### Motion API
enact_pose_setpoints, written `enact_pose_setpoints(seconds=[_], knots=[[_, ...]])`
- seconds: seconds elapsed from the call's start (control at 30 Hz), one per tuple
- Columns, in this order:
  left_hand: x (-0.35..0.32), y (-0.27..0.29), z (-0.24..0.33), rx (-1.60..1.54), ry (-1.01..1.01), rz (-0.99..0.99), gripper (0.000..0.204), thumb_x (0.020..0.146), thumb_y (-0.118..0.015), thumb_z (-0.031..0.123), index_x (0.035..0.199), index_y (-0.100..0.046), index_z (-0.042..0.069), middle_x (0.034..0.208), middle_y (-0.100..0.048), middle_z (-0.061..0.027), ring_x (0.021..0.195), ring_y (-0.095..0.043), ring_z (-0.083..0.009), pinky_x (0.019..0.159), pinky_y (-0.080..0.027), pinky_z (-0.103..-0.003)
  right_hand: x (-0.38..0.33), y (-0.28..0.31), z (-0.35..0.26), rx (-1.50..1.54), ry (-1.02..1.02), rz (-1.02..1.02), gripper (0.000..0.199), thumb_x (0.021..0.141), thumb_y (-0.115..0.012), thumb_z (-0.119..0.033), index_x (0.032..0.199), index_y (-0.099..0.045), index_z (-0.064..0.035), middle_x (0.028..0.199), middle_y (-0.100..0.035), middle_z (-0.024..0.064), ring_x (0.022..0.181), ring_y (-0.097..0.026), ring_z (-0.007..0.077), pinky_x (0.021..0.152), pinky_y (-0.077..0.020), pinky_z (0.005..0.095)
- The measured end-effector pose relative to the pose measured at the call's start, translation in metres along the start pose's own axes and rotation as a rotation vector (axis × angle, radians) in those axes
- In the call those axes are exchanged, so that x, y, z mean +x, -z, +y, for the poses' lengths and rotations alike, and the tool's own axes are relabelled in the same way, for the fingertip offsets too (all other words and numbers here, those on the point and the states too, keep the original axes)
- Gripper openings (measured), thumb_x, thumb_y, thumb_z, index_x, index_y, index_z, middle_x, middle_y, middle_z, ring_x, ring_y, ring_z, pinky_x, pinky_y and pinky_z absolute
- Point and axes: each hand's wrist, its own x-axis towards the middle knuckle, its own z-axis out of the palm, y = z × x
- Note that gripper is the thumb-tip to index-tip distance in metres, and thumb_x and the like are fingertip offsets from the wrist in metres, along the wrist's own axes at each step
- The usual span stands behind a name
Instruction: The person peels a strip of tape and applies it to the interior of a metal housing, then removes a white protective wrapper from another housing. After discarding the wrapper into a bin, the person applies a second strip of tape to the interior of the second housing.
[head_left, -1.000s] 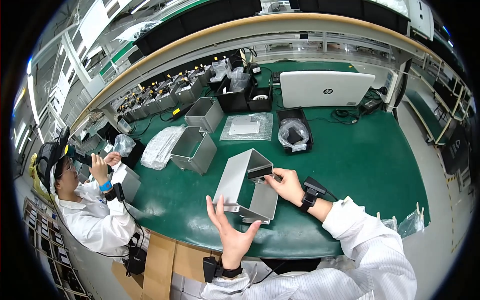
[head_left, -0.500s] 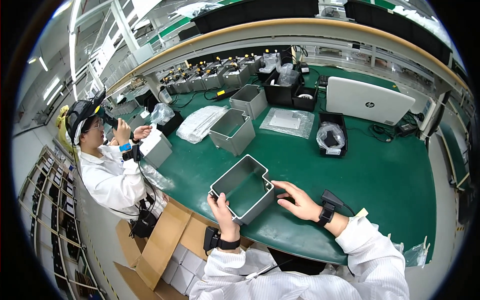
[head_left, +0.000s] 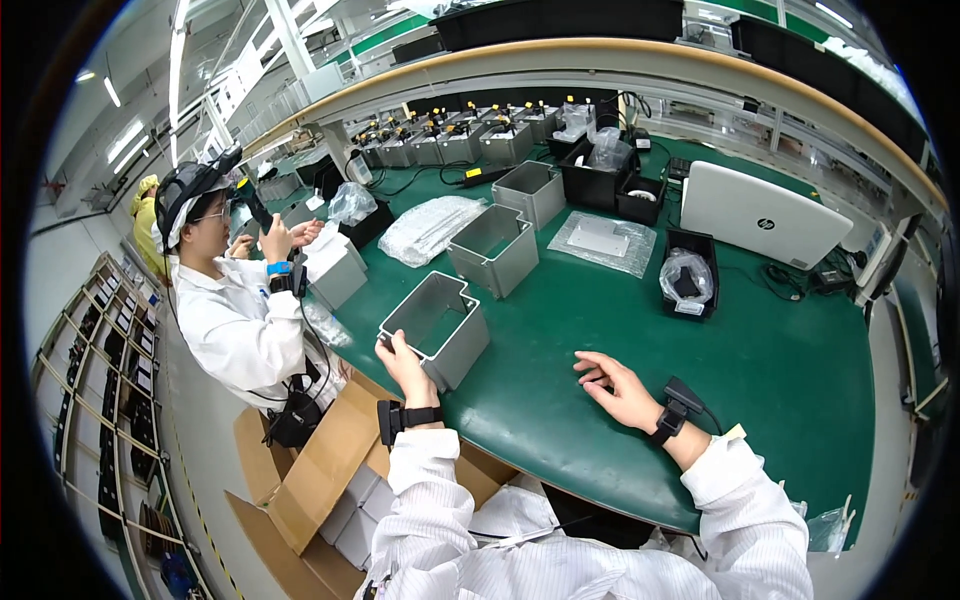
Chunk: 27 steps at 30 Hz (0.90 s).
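A grey open-topped box [head_left: 462,352] with a notched corner sits near the bench's front left edge. My left hand [head_left: 410,370] grips its near left wall, thumb over the rim; the fingertips behind the wall are partly hidden. My right hand [head_left: 622,392] is over the green bench top to the right, apart from the box, with nothing in it and its fingers loosely spread. Just behind the held box stands a second grey box [head_left: 508,272] of the same kind. A third grey box [head_left: 540,205] is farther back.
Bubble wrap [head_left: 425,232] and a wrapped flat white piece [head_left: 603,243] lie behind. A black bin [head_left: 690,302] and white laptop [head_left: 765,220] stand right. An open carton [head_left: 318,470] is below the front edge. A co-worker [head_left: 235,320] stands left.
My left hand has moved the grey box left and away from me, closer to the second box. My right hand has drawn away from the box's right side. The view has shifted slightly.
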Motion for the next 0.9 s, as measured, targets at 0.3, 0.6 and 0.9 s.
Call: enact_pose_setpoints(seconds=[0.3,0.6,0.9], knots=[[0.021,-0.017,-0.012,0.381,0.046,0.127,0.049,0.094,-0.057,0.036,0.13,-0.055,0.003,0.126,-0.063,-0.0179,0.113,-0.06,-0.0343,0.098,-0.044,-0.043,-0.002,0.0,-0.001,0.098,-0.065,0.008,0.049,0.096,-0.057,0.002,0.143,-0.047,-0.0068,0.122,-0.062,0.0101,0.101,-0.065,0.0163,0.086,-0.053,0.0278],[-0.024,0.104,0.016,0.279,-0.07,-0.115,0.061,0.103,-0.052,0.031,0.154,-0.026,0.009,0.153,-0.033,-0.0259,0.144,-0.032,-0.0339,0.116,-0.029,-0.043,-0.004,0.005,0.007,0.131,-0.091,-0.001,0.041,0.098,-0.056,0.002,0.138,-0.052,-0.0046,0.113,-0.065,0.008,0.099,-0.064,0.0135,0.089,-0.0521,0.0273],[-0.023,0.456,0.035,0.718,0.039,0.337,0.022,0.094,-0.064,0.016,0.108,-0.064,-0.001,0.095,-0.066,-0.0066,0.092,-0.062,-0.017,0.089,-0.048,-0.031,0.004,-0.004,-0.002,0.055,-0.115,-0.038,0.031,0.1,-0.054,-0.001,0.131,-0.058,-0.002,0.112,-0.067,0.0076,0.1,-0.062,0.0129,0.092,-0.0502,0.0276]])
